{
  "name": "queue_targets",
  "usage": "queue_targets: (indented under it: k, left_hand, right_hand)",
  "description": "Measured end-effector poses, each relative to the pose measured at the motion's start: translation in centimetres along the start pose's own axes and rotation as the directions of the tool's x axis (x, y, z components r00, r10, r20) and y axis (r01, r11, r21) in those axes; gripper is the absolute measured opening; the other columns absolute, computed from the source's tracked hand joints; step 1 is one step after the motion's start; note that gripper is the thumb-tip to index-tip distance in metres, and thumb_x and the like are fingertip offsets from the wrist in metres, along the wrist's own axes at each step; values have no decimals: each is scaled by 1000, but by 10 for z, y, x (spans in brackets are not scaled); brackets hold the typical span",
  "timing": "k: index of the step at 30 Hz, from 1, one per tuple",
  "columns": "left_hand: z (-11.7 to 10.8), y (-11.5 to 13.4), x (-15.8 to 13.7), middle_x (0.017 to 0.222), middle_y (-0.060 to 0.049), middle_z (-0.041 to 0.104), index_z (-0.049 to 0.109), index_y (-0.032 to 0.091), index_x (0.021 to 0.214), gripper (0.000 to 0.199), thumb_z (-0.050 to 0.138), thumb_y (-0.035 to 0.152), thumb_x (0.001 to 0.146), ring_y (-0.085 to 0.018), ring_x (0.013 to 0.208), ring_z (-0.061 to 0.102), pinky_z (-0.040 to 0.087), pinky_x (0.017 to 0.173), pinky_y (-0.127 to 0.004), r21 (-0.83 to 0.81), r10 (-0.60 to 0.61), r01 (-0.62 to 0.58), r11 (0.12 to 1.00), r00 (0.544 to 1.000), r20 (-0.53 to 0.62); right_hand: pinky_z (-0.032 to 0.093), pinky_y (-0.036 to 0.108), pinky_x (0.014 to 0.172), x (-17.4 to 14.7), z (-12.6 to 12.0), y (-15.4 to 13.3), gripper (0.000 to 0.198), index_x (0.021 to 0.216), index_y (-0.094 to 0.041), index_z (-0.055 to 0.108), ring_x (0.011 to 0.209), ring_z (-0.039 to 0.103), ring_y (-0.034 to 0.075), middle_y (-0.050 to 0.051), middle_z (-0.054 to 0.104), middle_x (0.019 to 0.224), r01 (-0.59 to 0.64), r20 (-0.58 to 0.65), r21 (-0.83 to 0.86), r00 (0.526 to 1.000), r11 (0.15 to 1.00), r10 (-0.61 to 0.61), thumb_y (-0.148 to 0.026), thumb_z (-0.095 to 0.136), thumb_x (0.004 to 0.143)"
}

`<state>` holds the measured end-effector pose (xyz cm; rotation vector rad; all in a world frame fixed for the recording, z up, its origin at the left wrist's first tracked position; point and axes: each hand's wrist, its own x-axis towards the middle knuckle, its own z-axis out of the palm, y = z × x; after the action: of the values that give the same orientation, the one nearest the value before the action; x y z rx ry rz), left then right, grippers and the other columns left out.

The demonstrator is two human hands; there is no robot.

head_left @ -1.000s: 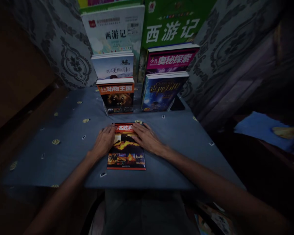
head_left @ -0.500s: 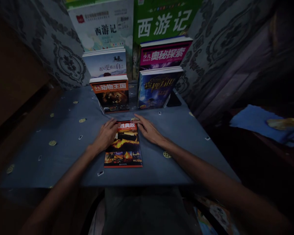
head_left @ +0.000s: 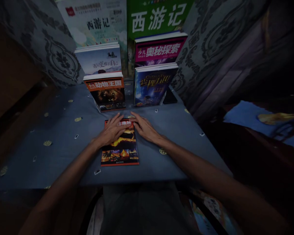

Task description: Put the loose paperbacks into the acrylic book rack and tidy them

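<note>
A book (head_left: 120, 155) with an orange-red title band and small landscape pictures lies flat and closed near the table's front edge. My left hand (head_left: 111, 130) rests across its upper left part with the fingers stretched out, hiding some of the title. At the book's upper right corner is my right hand (head_left: 145, 129), its fingers extended and the tips over or touching the edge. Behind the hands stand a lion-covered book (head_left: 110, 94) on the left and a blue fantasy book (head_left: 153, 86) on the right.
A blue-white book (head_left: 101, 63), a magenta book (head_left: 159, 50), a pale book (head_left: 98, 24) and a green book (head_left: 159, 18) stand further back. A dark flat object (head_left: 170, 97) lies beside the right row. The table (head_left: 63, 130) has a grey-blue patterned cloth; patterned wall covering rises behind.
My left hand has moved right over the book, covering more of its cover, with its fingers more spread. My right hand stays at the book's corner. The whole view has shifted slightly.
</note>
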<state>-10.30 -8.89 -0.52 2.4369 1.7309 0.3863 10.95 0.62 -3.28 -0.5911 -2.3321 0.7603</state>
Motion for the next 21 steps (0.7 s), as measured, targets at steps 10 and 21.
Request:
queue_targets:
  k: [10,21]
  left_hand:
    - [-11,25,-20,164,-5,32,60,36,137,37,48,32,102,-30,157,14,21,123,-62,-66,102,-97,993,992,77]
    - [-14,58,-51,164,0,32,60,42,136,38,52,31,100,-30,157,14,16,124,-63,-135,186,-165,977,969,161]
  right_hand:
    - [43,54,110,0,1,-2,58,154,-21,32,127,61,25,10,72,128,-16,8,-15,1000,1000,16,-18,41,96]
    - [42,52,112,0,2,-1,56,153,-21,33,125,62,24,10,71,130,-14,27,-19,1000,1000,14,-17,40,97]
